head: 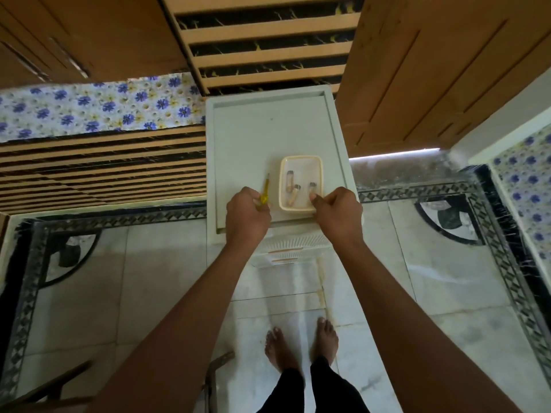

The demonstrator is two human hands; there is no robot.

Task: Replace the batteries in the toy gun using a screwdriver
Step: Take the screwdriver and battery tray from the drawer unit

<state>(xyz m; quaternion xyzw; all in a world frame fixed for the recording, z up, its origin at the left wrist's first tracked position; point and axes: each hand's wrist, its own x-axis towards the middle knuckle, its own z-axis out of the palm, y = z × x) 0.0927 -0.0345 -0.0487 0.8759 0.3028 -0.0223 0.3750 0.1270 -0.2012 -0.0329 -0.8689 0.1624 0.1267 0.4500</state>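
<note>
A left hand [247,216] grips a yellow screwdriver [265,190] while, just right of it, a right hand [338,214] curls at a tray [301,158] of three batteries [289,181], its hold unclear.

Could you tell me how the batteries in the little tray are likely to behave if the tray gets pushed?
The batteries are cylinders lying loose on their sides, so they would probably roll. The raised rim of the tray should keep them in. The tray looks like thin plastic, so it may slide easily on the smooth tabletop.
</note>
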